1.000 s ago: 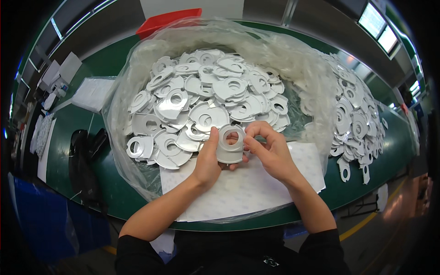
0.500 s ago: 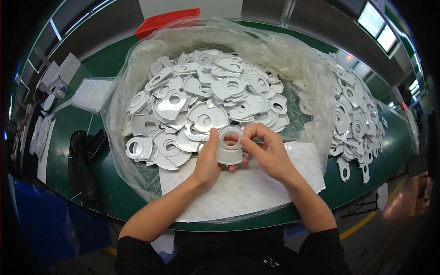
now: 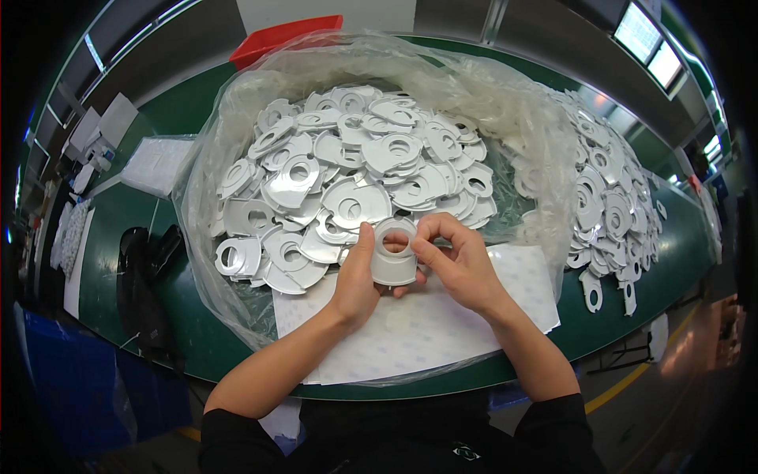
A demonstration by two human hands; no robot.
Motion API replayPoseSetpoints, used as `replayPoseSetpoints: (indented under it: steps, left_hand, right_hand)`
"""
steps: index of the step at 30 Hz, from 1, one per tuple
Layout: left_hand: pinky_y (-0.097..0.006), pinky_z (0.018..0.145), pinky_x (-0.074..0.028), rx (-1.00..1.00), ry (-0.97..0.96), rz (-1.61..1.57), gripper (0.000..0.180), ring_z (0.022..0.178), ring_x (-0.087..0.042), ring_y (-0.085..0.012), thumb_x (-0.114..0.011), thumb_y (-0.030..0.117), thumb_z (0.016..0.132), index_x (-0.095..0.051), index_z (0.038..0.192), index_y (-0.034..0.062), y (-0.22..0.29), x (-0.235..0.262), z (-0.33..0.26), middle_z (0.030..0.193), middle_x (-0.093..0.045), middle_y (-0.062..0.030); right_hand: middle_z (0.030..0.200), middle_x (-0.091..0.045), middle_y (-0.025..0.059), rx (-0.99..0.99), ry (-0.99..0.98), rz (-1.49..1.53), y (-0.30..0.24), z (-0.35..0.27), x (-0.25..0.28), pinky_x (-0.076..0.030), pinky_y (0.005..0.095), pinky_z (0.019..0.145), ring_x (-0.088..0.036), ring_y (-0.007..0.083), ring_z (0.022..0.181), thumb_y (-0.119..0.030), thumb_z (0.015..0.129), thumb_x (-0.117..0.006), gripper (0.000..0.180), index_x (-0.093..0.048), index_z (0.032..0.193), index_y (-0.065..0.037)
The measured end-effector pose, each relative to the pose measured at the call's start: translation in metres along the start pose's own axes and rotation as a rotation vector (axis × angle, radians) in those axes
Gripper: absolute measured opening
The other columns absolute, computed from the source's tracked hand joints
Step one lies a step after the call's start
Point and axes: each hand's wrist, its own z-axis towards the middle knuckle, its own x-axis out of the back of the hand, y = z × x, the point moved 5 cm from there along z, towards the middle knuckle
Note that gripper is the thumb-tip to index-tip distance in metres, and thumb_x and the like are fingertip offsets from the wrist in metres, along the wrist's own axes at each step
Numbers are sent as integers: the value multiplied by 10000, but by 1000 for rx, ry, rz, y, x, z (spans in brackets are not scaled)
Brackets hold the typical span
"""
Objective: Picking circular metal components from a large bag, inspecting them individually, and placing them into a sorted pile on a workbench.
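A pale grey plastic part with a round hole (image 3: 393,253) is held upright between both hands, just above the near edge of the heap it matches. The left hand (image 3: 355,280) has its thumb pressed up along the part's left side, the other fingers curled under and behind it, mostly hidden. The right hand (image 3: 458,265) pinches the part's right rim, its index finger arched over the top and its thumb against the lower edge, the remaining fingers loosely bent. Under the hands lies a white sheet (image 3: 426,332) dotted with small marks, spread on the green table (image 3: 118,237). Just beyond, a clear plastic bag (image 3: 474,87) is opened wide around a pile of the same flat grey parts (image 3: 347,174). To the right, a second spread of such parts (image 3: 608,205) lies outside the bag. Far behind the bag sits a red bin (image 3: 284,38); at the left, a dark object (image 3: 142,276) lies on the table, with a white tray (image 3: 158,162) farther back.
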Motion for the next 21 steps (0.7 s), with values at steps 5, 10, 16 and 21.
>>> replayPoseSetpoints:
  steps: [5, 10, 16, 21]
  left_hand:
    - [-231, 528, -416, -4, -28, 0, 666, 734, -606, -153, -122, 557, 961, -508, 1059, 24, 0, 0, 1, 930, -616, -113]
    - [-228, 501, -413, -29, 7, 14, 538, 725, -604, -145, -217, 478, 983, -493, 1050, 21, 3, -2, 0, 906, -609, -101]
    - [-218, 469, -406, -43, 31, 37, 255, 675, -600, -132, -425, 282, 957, -479, 991, 34, 4, -2, -1, 845, -595, -82]
    - [-215, 460, -403, -38, 46, 36, 176, 649, -596, -124, -464, 220, 942, -478, 970, 47, 4, -2, -1, 825, -599, -86]
  right_hand:
    - [981, -472, 51, 29, 12, -23, 0, 0, 0, -483, 207, 559, -546, 99, 694, -72, 885, -582, 103, -540, 865, 20]
    - [970, -483, 32, 42, 47, -168, -6, -3, -1, -471, 200, 645, -515, 82, 808, -69, 870, -595, 73, -556, 852, -10]
    - [945, -495, 69, 177, 70, -305, -10, -4, -3, -453, 205, 512, -559, 103, 589, -60, 862, -597, 83, -554, 858, 11]
    - [924, -506, 75, 247, 110, -437, -15, -4, -3, -453, 217, 507, -562, 122, 655, -49, 832, -617, 81, -563, 853, 9]
